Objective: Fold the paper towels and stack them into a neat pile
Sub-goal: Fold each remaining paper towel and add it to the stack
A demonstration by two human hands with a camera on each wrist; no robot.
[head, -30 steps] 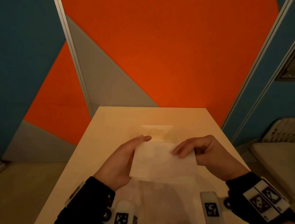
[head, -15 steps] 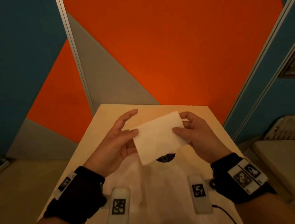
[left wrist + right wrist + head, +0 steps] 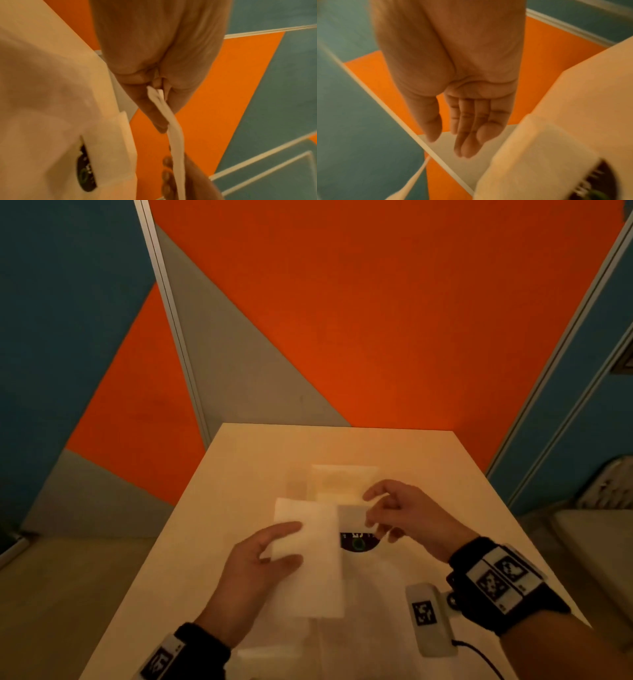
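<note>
Left hand [image 3: 255, 571] pinches the folded paper towel [image 3: 313, 556]; at its 2 o'clock, right hand [image 3: 407, 517] hovers, fingers relaxed, empty.

R hand [image 3: 407, 518] has let go, fingers now relaxed; folded towel [image 3: 310, 556] now held by L hand [image 3: 260, 570] alone, lower.

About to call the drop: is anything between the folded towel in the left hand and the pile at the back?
Only the open right hand hovers between the white folded paper towel and the stacked white pile.
</note>
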